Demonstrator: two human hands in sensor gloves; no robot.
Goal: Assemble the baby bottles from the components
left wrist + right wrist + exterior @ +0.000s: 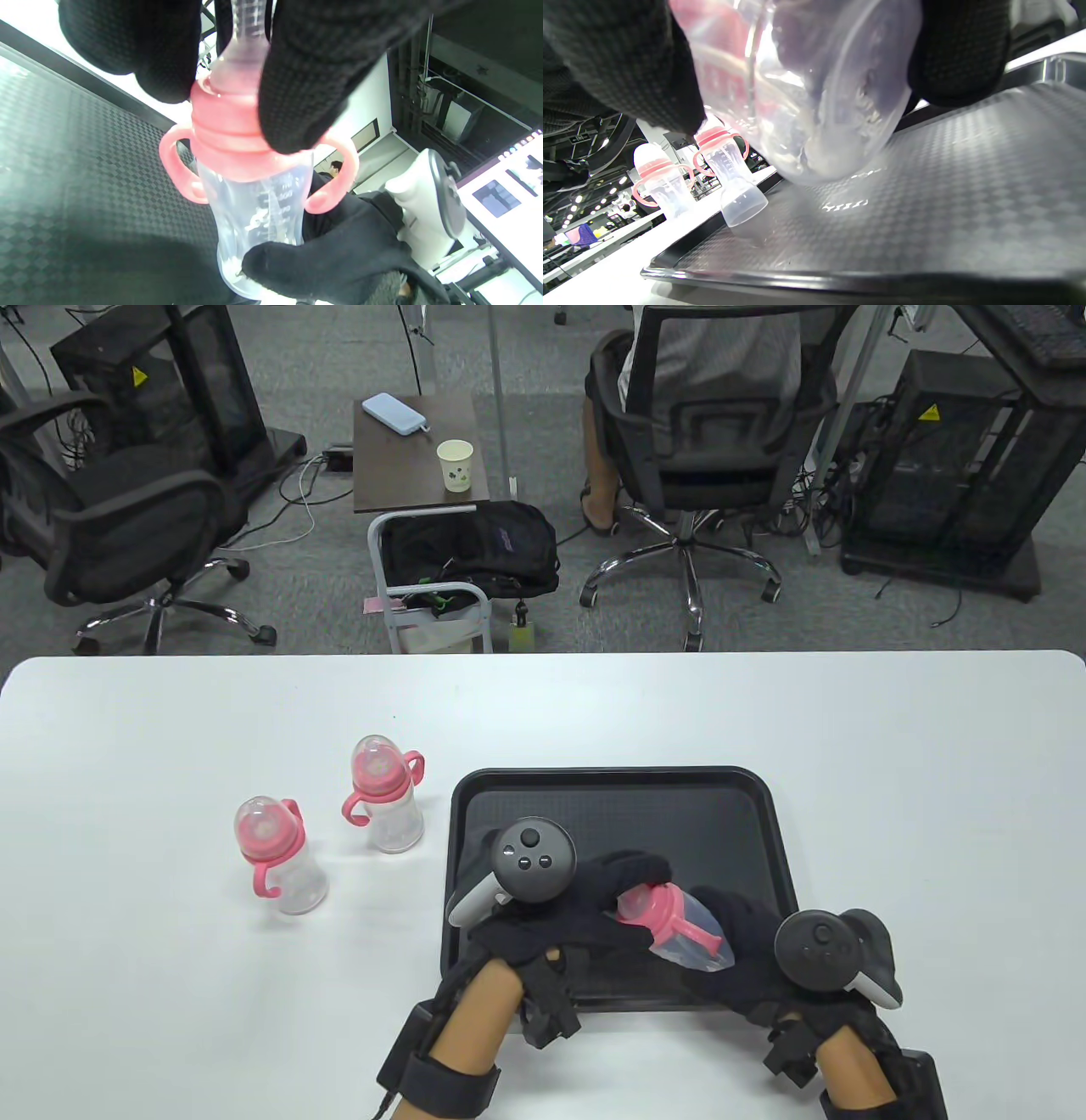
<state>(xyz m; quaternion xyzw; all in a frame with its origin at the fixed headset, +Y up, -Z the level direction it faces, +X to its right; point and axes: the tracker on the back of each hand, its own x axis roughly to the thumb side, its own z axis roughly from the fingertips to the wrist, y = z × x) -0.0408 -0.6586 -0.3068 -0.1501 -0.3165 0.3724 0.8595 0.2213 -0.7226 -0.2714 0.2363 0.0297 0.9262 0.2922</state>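
Note:
A baby bottle (683, 937) with a clear body and a pink handled collar (237, 135) is held tilted over the black tray (738, 823). My left hand (632, 882) grips the collar and the teat from above. My right hand (721, 929) is curled round the clear body, whose base (831, 127) fills the right wrist view. A loose clear cap (742, 203) stands on the tray near its left rim; in the table view it is hidden by my left hand. Two capped pink bottles (280, 857) (386, 802) stand upright on the white table, left of the tray.
The white table (891, 780) runs well beyond the tray on the right and at the back. Past the table's far edge are office chairs, a small side table with a paper cup (455, 465), and a seated person (704, 356).

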